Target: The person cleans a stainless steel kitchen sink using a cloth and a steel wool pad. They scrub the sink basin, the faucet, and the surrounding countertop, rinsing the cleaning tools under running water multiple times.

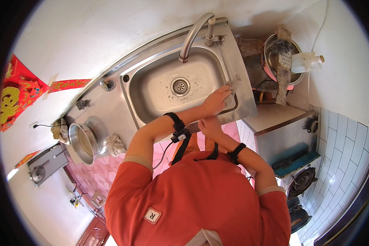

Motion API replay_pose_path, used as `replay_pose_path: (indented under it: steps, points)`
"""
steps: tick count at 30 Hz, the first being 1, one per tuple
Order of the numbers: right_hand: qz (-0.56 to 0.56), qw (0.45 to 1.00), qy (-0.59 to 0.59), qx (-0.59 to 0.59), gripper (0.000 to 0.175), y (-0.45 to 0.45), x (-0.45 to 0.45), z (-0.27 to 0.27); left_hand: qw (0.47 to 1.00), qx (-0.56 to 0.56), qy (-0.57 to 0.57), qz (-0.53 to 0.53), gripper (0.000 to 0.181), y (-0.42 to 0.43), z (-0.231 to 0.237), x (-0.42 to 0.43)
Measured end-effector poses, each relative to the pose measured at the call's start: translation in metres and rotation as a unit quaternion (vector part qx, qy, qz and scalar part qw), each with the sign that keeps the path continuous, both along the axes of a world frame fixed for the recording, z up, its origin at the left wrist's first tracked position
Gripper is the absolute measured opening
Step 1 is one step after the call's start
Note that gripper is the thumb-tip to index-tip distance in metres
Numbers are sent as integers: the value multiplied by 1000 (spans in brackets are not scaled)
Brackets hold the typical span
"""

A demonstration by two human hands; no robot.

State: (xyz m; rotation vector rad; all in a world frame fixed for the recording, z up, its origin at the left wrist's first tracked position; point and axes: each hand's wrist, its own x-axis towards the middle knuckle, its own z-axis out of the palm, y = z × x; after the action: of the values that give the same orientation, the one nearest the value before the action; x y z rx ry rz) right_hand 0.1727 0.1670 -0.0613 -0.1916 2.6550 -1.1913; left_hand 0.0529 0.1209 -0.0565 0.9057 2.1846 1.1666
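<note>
My left hand (216, 100) reaches across to the right end of the steel sink (175, 106), palm down over its front right corner. A blurred greyish patch (234, 83) shows at its fingertips; whether it is a cloth or a reflection I cannot tell. Close to my body, my right hand (209, 127) is curled at the front edge of the steel counter (246, 104), its fingers partly hidden. Water drops dot the basin around the drain strainer (180, 86). Above the basin arches the steel faucet (193, 37).
Left on the counter are a metal basin (83, 144), a crumpled cloth (115, 145), a steel-wool scrubber (83, 104) and a drain plug (107, 85). At right, a wooden board (283, 70) and a plastic bottle (306, 62) lie across a pot (269, 46). A gas stove (301, 183) stands lower right.
</note>
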Motion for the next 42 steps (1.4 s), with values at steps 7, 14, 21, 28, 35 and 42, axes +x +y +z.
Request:
replay_pose_path:
  steps: [7,14,21,28,35,42]
  points:
    - [-219,967,124,-43,21,100,-26,34,991,91,44,90,54,21,18,-41]
    - [-212,933,169,237,56,143,-55,6,949,-120,238,171,62,76,-4,-95]
    - [-209,937,97,261,66,138,-57,2,941,-99,263,190,64,100,-8,-116]
    - [-207,941,85,255,67,140,-58,2,919,-129,325,184,61,132,-15,-149]
    - [-216,937,106,252,67,141,-58,4,932,-130,325,95,59,120,-11,-136]
    - [-286,941,166,75,62,146,-54,0,945,-66,320,8,61,102,-11,-72]
